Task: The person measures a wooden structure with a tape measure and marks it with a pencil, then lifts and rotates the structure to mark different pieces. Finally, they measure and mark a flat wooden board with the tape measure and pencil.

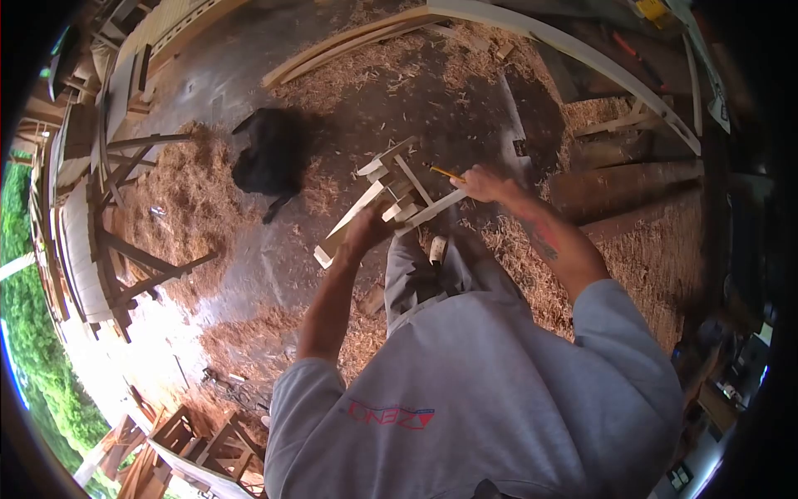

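A small pale wooden frame of joined strips and blocks (413,180) is in front of my knees. My left hand (367,229) is closed around its near left part, beside a longer pale board (357,214). At the right end of the frame, my right hand (480,183) is closed with a yellow pencil (446,173) sticking out to the left. That hand also touches the end of a pale strip (436,208). The fingertips of both hands are partly hidden.
A black animal-like shape (270,151) lies on the dark floor (224,87), left of the frame. Wood shavings (179,191) surround it. Long curved timbers (573,51) arc across the far side. Wooden trestles (141,258) stand at left. A broad plank (619,190) lies at right.
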A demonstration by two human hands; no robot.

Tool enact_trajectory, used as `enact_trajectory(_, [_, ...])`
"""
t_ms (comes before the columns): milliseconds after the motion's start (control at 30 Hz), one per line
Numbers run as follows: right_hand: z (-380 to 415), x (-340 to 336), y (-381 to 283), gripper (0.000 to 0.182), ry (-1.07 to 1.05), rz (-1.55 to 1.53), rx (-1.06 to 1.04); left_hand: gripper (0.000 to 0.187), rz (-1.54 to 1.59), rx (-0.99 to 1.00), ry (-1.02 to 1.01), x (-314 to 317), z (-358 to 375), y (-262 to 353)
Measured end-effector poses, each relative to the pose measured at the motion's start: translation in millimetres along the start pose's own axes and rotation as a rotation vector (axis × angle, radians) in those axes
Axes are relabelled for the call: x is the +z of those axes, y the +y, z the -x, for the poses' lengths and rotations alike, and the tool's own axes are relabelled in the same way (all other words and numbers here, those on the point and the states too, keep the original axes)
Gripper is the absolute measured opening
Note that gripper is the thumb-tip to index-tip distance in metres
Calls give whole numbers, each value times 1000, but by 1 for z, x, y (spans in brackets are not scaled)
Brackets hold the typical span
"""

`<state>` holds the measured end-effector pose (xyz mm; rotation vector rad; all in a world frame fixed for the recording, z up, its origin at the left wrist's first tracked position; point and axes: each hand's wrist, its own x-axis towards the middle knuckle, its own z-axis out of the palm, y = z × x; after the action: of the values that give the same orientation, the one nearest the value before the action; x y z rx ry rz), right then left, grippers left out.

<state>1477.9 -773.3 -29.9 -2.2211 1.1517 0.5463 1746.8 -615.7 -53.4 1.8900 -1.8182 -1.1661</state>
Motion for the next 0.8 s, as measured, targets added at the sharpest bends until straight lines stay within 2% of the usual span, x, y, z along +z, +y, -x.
enact_trajectory(33, [4, -6, -2, 63, -49, -2, -8, 67, 150, -175, 40, -14, -12, 6])
enact_trajectory(100, [4, -4, 3, 62, -60, 29, -37, 69, -45, -141, 557, -34, -42, 22])
enact_trajectory(133, [4, -1, 5, 61, -71, 63, -72, 69, -45, -141, 552, -36, -62, 22])
enact_trajectory(200, [5, 3, 10, 58, -65, 43, -99, 68, -417, -274, 729, -34, -104, 14])
enact_trajectory(233, [7, 6, 12, 54, -53, 24, -126, 68, -417, -269, 721, -35, -122, 0])
enact_trajectory(267, [9, 9, 14, 54, -52, 16, -116, 67, -256, -363, 272, -39, -139, -18])
enact_trajectory(300, [12, 12, 17, 47, 24, 1, -167, 66, -94, -442, -180, -44, -150, -31])
enact_trajectory(333, [16, 17, 23, 39, 98, -15, -215, 61, 35, -396, -209, -47, -148, -35])
enact_trajectory(367, [16, 21, 28, 39, 98, -25, -200, 61, 29, -388, -224, -49, -148, -37])
enact_trajectory(433, [17, 32, 36, 25, 45, -122, -238, 59, 101, -366, -320, -49, -145, -51])
enact_trajectory(500, [16, 38, 41, 26, 34, -195, -234, 55, 196, -377, -389, -52, -135, -60])
enact_trajectory(567, [13, 45, 42, 29, 32, -266, -239, 49, 588, -233, -253, -55, -112, -67])
enact_trajectory(600, [12, 51, 43, 30, 74, -258, -244, 59, 747, -406, -331, -60, -107, -61])
enact_trajectory(633, [12, 53, 42, 31, 118, -246, -243, 59, 733, -404, -347, -59, -105, -69])
enact_trajectory(733, [24, 58, 39, 33, 177, -273, -216, 61, 1053, -374, -345, -48, -107, -87])
enact_trajectory(800, [30, 60, 37, 31, 215, -279, -205, 60, 1060, -349, -407, -46, -112, -98])
